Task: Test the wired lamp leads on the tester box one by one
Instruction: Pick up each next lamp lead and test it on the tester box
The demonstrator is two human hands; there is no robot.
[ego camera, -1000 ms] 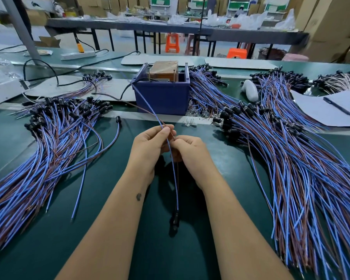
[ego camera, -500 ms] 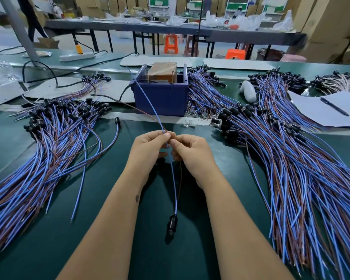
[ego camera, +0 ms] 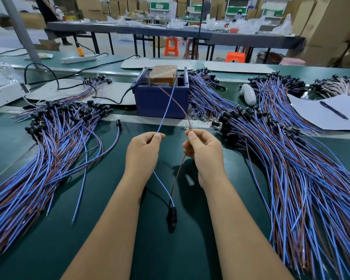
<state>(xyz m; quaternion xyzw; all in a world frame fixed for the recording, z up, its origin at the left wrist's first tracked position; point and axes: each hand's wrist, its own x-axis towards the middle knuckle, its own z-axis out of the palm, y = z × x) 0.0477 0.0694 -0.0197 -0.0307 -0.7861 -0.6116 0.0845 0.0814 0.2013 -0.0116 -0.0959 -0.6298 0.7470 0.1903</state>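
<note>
Seen from the head camera, a worker at a green tabletop (ego camera: 230, 249) holds one lamp lead apart by its two wires: the left hand (ego camera: 142, 151) pinches the blue wire (ego camera: 166, 110) between thumb and forefinger, while the right hand (ego camera: 205, 150) grasps the brown wire (ego camera: 175, 100) the same way. Both wires run up and away from the hands, crossing each other, to the top of the tester box (ego camera: 163, 75), a brown block seated in a dark blue bin (ego camera: 160, 102) at the far side of the tabletop. Below the hands the two wires converge on a black lamp socket (ego camera: 171, 216), which hangs between the forearms just above the tabletop. A large pile of blue and brown leads (ego camera: 49, 150) fans out to the left, and a larger pile (ego camera: 291, 168) spreads to the right. A pen (ego camera: 333, 110) lies on a sheet of paper (ego camera: 319, 116) at far right.
</note>
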